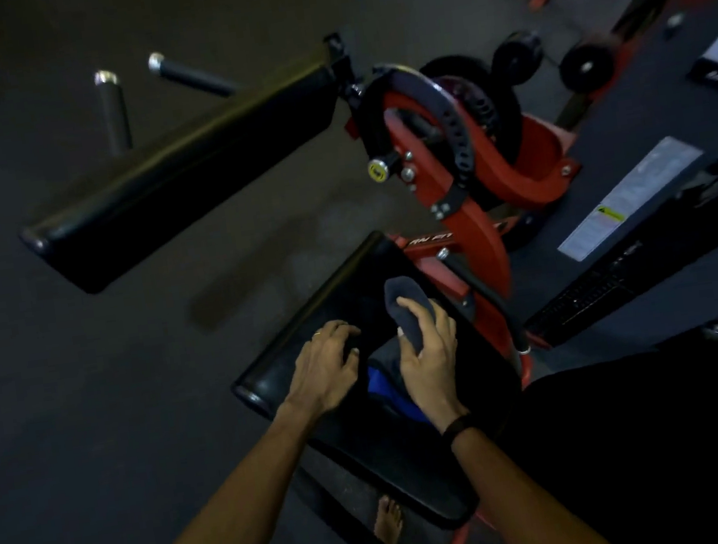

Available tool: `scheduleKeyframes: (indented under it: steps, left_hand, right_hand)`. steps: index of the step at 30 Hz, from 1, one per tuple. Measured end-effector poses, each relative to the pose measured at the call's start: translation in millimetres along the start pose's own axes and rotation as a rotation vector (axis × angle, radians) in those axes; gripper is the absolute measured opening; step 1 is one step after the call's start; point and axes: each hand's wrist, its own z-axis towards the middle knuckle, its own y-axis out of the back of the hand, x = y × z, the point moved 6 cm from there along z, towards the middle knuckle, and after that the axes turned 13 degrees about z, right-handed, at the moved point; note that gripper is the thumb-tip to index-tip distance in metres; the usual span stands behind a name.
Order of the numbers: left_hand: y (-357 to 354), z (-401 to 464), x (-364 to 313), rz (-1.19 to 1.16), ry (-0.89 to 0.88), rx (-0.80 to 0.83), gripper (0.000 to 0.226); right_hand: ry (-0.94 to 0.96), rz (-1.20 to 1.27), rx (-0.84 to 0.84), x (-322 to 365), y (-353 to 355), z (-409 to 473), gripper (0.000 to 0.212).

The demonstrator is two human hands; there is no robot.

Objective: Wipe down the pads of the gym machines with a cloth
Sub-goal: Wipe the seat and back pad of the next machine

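A black seat pad (334, 302) of a red gym machine lies below me. My right hand (429, 353) grips a dark grey cloth (403, 311) against the pad's right side. A blue fold of cloth (391, 393) shows under that hand. My left hand (328, 367) rests on the pad beside it, fingers bent, touching the surface and holding nothing. A long black back pad (180, 176) stretches up and to the left, apart from both hands.
The red frame (475, 229) with a yellow adjustment knob (378, 170) rises right of the pads. Two handle bars (114, 112) stick out at the upper left. Black weight plates (585, 66) and another machine (629, 254) stand to the right. Bare feet (388, 523) are on the dark floor.
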Motion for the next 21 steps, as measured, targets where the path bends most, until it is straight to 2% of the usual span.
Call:
scheduleKeyframes:
  steps: [3, 10, 15, 21]
  left_hand:
    - [34, 25, -27, 0.014, -0.084, -0.063, 0.036]
    - [98, 75, -73, 0.021, -0.137, -0.161, 0.032]
    - [127, 105, -85, 0.100, -0.180, -0.154, 0.027]
    - [136, 129, -90, 0.157, -0.240, -0.122, 0.030]
  right_hand:
    - [0.072, 0.018, -0.062, 33, 17, 30, 0.045]
    - [0.176, -0.039, -0.144, 66, 55, 94, 0.042]
    - [0.260, -0.042, -0.135, 81, 50, 131, 0.045]
    - [0.276, -0.044, -0.115, 84, 46, 145, 0.046]
